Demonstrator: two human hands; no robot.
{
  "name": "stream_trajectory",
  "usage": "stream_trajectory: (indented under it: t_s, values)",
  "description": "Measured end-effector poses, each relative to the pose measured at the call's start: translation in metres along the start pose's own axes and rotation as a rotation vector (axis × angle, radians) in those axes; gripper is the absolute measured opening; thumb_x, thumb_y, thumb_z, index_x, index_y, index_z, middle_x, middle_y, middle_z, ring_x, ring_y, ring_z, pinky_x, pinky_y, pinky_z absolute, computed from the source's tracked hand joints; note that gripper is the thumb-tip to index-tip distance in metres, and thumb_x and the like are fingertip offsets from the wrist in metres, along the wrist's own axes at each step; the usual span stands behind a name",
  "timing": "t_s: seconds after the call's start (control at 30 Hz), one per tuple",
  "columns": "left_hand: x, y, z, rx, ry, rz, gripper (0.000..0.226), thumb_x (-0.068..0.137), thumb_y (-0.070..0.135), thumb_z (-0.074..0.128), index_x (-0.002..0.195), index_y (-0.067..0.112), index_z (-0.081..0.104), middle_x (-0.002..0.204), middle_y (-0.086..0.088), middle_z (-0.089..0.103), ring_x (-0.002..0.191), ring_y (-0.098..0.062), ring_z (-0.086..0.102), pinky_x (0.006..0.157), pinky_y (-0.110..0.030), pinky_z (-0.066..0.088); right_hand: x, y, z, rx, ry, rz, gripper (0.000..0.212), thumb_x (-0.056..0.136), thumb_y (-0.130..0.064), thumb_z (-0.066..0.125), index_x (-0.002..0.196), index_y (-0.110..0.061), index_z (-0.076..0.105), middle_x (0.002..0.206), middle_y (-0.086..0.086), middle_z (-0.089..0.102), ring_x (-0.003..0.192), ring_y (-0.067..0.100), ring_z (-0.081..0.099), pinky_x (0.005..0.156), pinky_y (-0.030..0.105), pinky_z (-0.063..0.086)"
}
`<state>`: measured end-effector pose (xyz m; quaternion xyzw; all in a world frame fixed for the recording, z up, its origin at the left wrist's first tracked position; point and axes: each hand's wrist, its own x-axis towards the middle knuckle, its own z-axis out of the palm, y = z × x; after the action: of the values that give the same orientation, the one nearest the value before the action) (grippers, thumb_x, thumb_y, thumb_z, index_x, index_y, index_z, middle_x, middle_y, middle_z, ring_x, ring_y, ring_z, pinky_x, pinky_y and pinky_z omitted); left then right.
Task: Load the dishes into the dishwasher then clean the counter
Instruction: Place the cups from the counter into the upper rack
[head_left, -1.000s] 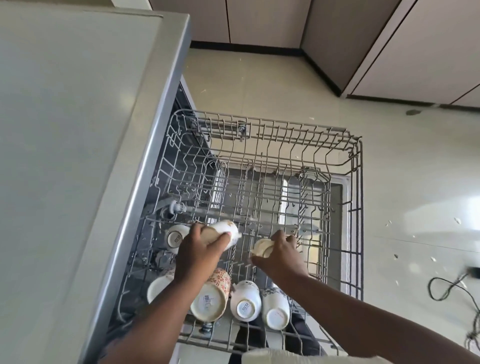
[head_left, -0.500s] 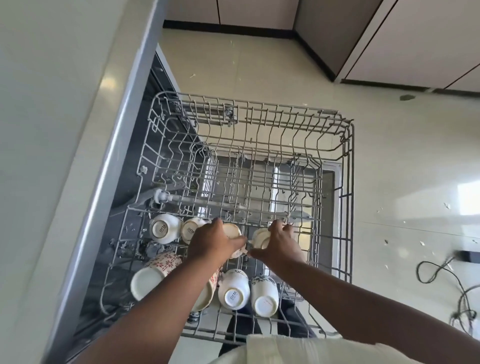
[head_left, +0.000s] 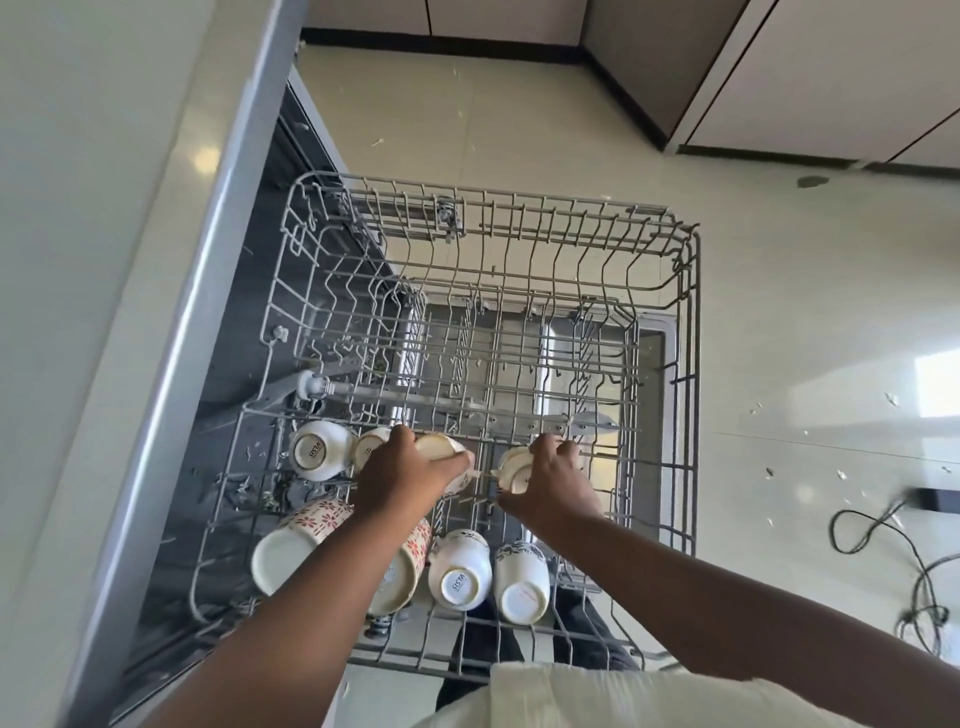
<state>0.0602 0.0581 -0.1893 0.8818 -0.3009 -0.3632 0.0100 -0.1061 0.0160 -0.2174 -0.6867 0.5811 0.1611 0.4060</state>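
While each hand grips a cup, rack (head_left: 688, 332) far half open

A glossy cream tiled floor (head_left: 545, 124) fills the room, speckled with small white scraps and brightened at the right by a patch of daylight (head_left: 937, 382). Pale flat-fronted cabinets (head_left: 831, 67) with a dark plinth (head_left: 441, 44) line the far side and turn a corner. A black cable (head_left: 904, 561) loops on the floor at right, and a pale counter (head_left: 78, 260) with a grey edge runs down the left.
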Motion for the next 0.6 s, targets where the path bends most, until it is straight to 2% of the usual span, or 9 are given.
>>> stream_trajectory:
  t_s: [0.1,0.23,0.47,0.6]
  values:
    - [0.003,0.000,0.008,0.024,-0.005,0.019,0.083,0.066,0.066,0.071,0.124,0.013,0.045,0.109,-0.006,0.063,0.095,-0.026,0.061,0.073,-0.031,0.050,0.001,-0.001,0.001,0.026,0.006,0.004,0.073,0.077,-0.042,0.077,0.126,-0.016,0.030,0.125,0.014,0.036,0.095,0.034,0.063,0.081,0.042,0.058]
    - [0.006,0.001,0.017,0.130,-0.005,0.066,0.090,0.069,0.063,0.071,0.134,0.009,0.041,0.118,-0.010,0.063,0.105,-0.030,0.060,0.070,-0.031,0.043,0.002,-0.002,0.002,0.024,0.013,0.024,0.074,0.075,-0.041,0.078,0.125,-0.016,0.030,0.124,0.014,0.037,0.096,0.035,0.063,0.079,0.044,0.058]
    - [0.007,0.004,0.021,0.233,0.027,0.122,0.079,0.078,0.063,0.063,0.128,0.004,0.043,0.115,-0.015,0.064,0.105,-0.033,0.061,0.070,-0.035,0.046,0.004,-0.004,0.007,0.031,0.030,0.040,0.076,0.075,-0.043,0.079,0.127,-0.014,0.031,0.124,0.014,0.037,0.096,0.034,0.063,0.081,0.043,0.057]
    - [0.003,-0.001,0.025,0.212,0.067,0.137,0.077,0.079,0.061,0.064,0.126,0.004,0.042,0.109,-0.015,0.065,0.100,-0.033,0.062,0.068,-0.037,0.049,0.003,-0.005,0.007,0.033,0.033,0.050,0.082,0.076,-0.045,0.077,0.133,-0.010,0.030,0.130,0.014,0.037,0.100,0.033,0.062,0.081,0.040,0.056]
